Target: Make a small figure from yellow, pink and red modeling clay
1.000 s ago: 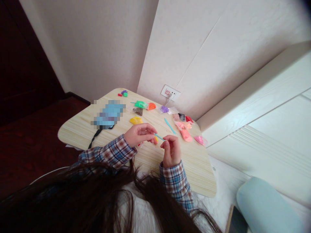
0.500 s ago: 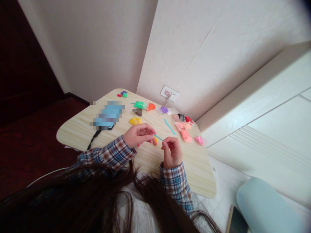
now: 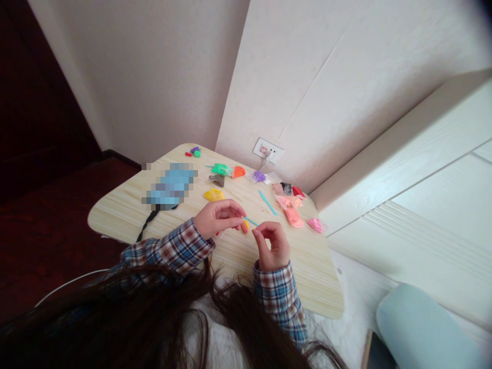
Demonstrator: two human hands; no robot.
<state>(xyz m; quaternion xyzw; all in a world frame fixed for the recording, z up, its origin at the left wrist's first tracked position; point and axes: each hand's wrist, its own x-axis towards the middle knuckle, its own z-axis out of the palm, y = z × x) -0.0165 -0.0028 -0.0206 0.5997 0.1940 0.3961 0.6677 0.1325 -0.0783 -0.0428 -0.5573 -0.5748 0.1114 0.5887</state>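
Note:
My left hand [image 3: 219, 217] is closed, with a small yellow-orange clay piece [image 3: 246, 226] at its fingertips. Between my two hands runs a thin light-blue modelling tool [image 3: 251, 221], its left end by the clay and the left fingertips. The thumb and index finger of my right hand [image 3: 272, 245] pinch its other end. Both hands are above the near middle of the table. A bag of yellow clay [image 3: 214, 195] lies just beyond my left hand. Under the left wrist a bit of red shows, mostly hidden. Another light-blue tool [image 3: 267, 202] lies beyond my right hand.
Bags of green clay [image 3: 222, 169], orange clay [image 3: 239, 171], brown clay [image 3: 217, 180] and purple clay [image 3: 259, 176] lie along the back of the table [image 3: 307, 277]. Pink and peach bags [image 3: 294, 217] are at right. A blurred-out blue object [image 3: 172, 185] sits left, small clay shapes [image 3: 196, 152] far left.
The thumb and index finger of my right hand have shifted slightly left along the tool. My left hand stays nearly still; the whole view has tipped a little.

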